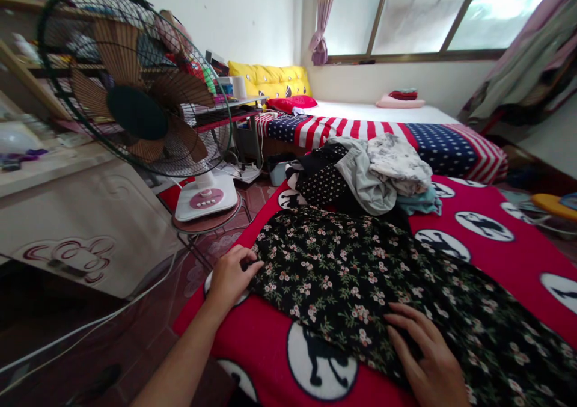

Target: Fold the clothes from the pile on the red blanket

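A long black garment (pixel 333 269) with small pink flowers and green leaves lies spread over a red blanket (pixel 270 341), running off toward the lower right. My left hand (pixel 232 275) is at its left edge, thumb and fingers curled in a pinch on the cloth. Resting on the garment's near side is my right hand (pixel 426 353), palm down with fingers stretched out. Just beyond the garment sits a heap of crumpled clothes: a black polka-dot piece (pixel 327 181), a grey one (pixel 360 172) and a white patterned one (pixel 399 160).
An electric fan (pixel 135 100) stands on a round stool (pixel 211 220) to the left, near a white cabinet (pixel 90 214). White cables (pixel 121 311) cross the floor. Behind the heap is a bed with a stars-and-stripes cover (pixel 351 131). Clothes (pixel 523 64) hang at the right.
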The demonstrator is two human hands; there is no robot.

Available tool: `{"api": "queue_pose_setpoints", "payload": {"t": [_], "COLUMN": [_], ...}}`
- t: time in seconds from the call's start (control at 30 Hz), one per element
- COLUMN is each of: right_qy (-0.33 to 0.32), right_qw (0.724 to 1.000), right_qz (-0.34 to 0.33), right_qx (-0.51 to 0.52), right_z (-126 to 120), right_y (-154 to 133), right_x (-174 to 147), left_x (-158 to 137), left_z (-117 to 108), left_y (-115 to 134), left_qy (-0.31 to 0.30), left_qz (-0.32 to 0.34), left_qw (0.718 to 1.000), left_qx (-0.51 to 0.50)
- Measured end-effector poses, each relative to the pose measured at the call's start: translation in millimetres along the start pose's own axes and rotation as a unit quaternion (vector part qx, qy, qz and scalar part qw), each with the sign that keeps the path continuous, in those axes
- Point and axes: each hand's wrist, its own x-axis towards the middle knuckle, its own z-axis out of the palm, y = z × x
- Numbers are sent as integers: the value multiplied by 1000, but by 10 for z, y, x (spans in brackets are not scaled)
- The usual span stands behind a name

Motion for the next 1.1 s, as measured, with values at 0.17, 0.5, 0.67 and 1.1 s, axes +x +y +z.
{"api": "queue_pose_setpoints", "payload": {"t": [0.17,0.5,0.67,1.1], "right_qy": [2,3,-1,26], "right_qw": [1000,999,998,985], "right_qz": [4,23,45,113], "right_qx": [10,37,52,128], "right_z": [-10,-7,-65,-215], "right_y": [-14,-55,-200,-322], "right_x": [-4,15,52,53], "left_x": [-1,55,-164,-378], "left_z": [-37,1,398,1239], "left_y": [-164,367,982,1355], "left_qy": [49,39,-140,-215], "left_qz": [-76,112,227,453], "left_qw": [996,989,945,861], "left_qx": [-28,-85,-187,-87]}}
